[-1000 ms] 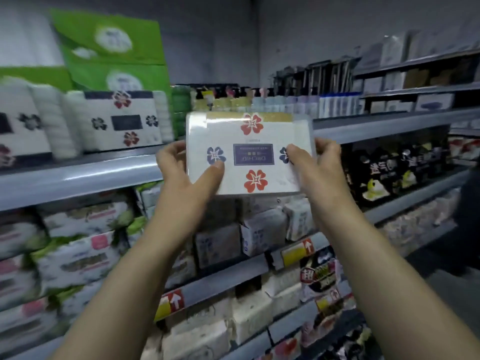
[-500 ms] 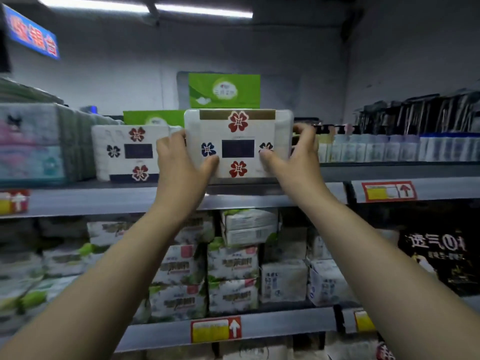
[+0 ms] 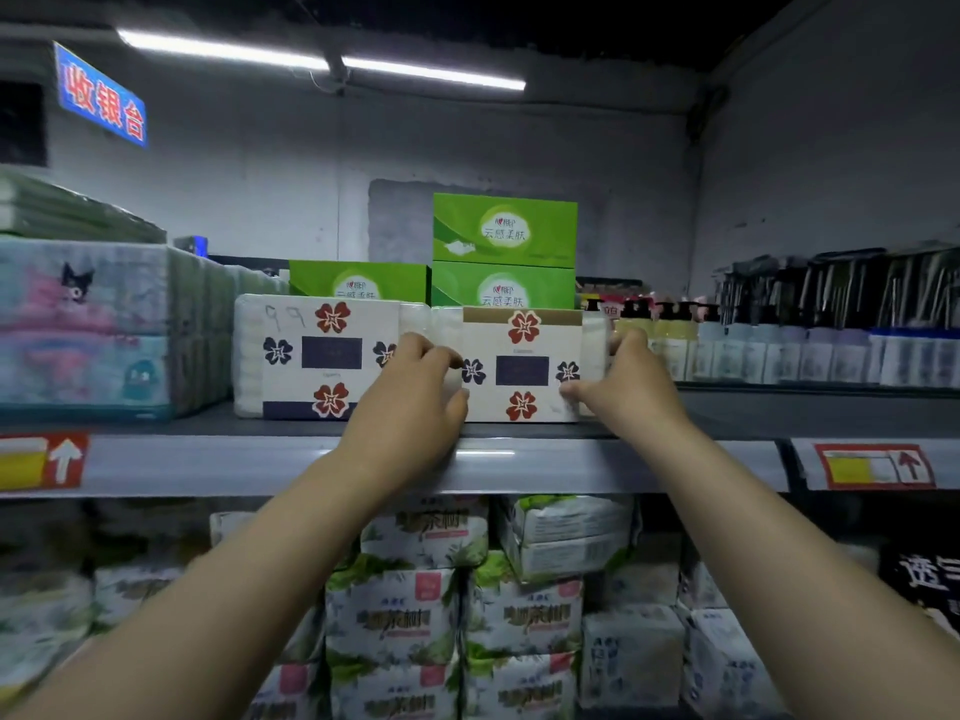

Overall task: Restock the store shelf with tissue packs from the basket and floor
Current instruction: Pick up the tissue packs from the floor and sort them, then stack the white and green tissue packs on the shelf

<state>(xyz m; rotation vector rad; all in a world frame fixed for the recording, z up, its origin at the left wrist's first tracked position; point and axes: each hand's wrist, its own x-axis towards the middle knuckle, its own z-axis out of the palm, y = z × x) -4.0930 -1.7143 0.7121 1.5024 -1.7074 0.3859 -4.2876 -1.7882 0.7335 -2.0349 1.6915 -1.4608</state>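
Shelf (image 3: 675, 407): hands grip flowered pack (image 3: 522, 363) beside its twin (image 3: 317, 356).

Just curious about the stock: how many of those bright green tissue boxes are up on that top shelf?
3. Two green boxes are stacked behind the white flowered pack being held: upper, lower. A third sits left, behind the other flowered pack. More may be hidden behind.

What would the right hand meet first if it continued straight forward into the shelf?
Likely the bottles just past the right hand, which grips the flowered pack's right end; depth is unclear.
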